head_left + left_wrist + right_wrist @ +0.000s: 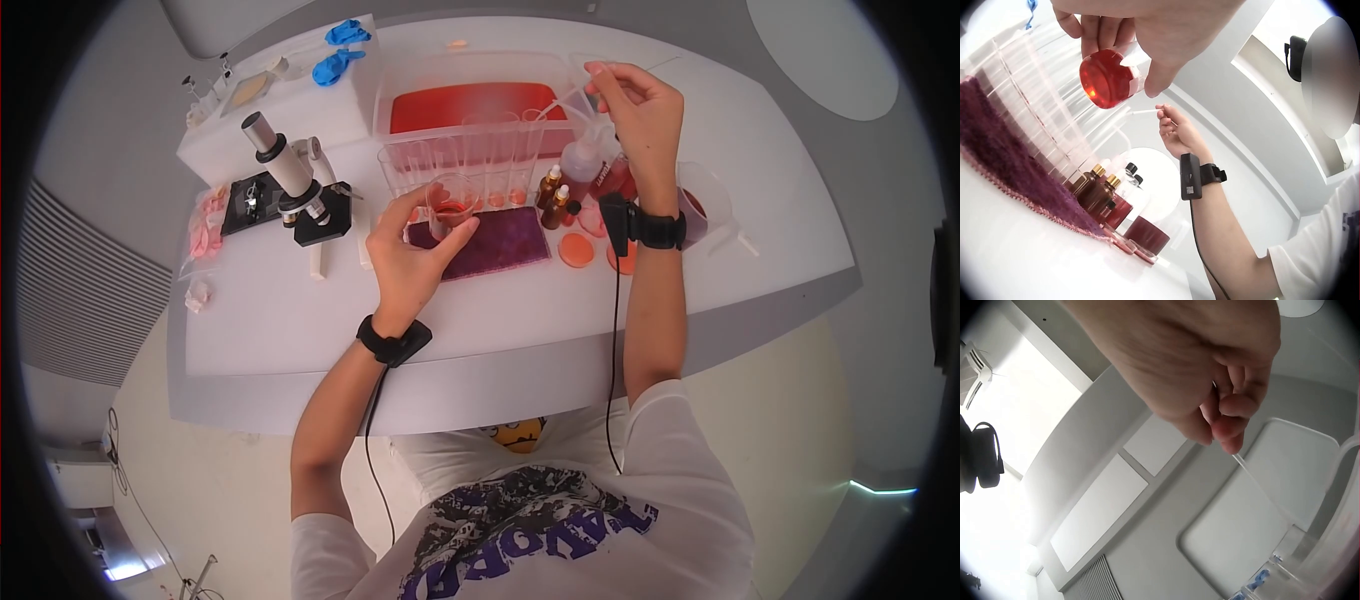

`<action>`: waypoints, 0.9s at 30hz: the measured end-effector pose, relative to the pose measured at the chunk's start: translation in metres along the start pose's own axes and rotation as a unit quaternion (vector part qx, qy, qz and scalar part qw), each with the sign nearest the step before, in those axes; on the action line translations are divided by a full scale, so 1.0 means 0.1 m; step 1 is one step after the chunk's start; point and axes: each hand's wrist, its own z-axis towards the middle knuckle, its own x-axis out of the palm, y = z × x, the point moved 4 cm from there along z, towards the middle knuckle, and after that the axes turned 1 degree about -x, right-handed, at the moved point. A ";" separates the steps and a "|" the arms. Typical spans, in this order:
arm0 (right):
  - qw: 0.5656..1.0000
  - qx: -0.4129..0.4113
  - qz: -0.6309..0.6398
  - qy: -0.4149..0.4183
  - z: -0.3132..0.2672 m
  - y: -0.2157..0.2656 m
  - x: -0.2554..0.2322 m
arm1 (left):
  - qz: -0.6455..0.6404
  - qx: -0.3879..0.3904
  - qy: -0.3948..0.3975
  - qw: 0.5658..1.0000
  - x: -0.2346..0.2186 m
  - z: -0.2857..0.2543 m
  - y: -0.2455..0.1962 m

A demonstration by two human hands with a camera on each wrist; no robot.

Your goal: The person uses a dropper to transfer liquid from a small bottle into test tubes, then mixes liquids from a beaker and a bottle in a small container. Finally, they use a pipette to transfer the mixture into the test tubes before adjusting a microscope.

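Observation:
My left hand point(412, 255) grips a small clear beaker point(450, 203) between thumb and fingers, over a purple cloth point(505, 245). Red liquid shows through the beaker's base in the left wrist view. Raised at the upper right, my right hand point(645, 115) pinches a thin clear pipette point(1259, 482) between thumb and fingertips. The pipette slants down to the left, its lower end right at the mouth of a test tube point(530, 135). Several clear tubes stand in a transparent rack point(395, 170) behind the beaker, with a little red at the bottoms of some.
A clear tub point(385, 100) of red liquid stands behind the rack. Brown dropper bottles point(556, 208), a wash bottle point(580, 163), orange-red dishes point(576, 250) and a beaker of dark red liquid point(693, 215) stand to the right. To the left are a microscope point(290, 175) and blue gloves point(340, 65).

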 end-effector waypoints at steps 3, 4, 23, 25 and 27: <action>1.000 -0.001 0.006 -0.003 0.00 0.06 -0.02 | 0.000 0.004 0.002 1.000 0.01 0.01 0.01; 1.000 -0.009 0.019 -0.006 -0.01 0.13 -0.03 | -0.001 0.009 0.002 1.000 0.01 0.00 0.01; 0.965 0.118 0.125 0.199 -1.03 0.13 -0.28 | -0.074 -0.023 0.069 0.995 0.69 -0.15 -0.48; 0.976 0.030 0.004 0.217 -1.09 0.18 -0.43 | -0.083 -0.038 0.089 0.992 0.81 -0.20 -0.51; 0.963 0.085 -0.015 0.254 -1.18 0.11 -0.58 | -0.078 -0.029 0.096 0.992 0.95 -0.25 -0.55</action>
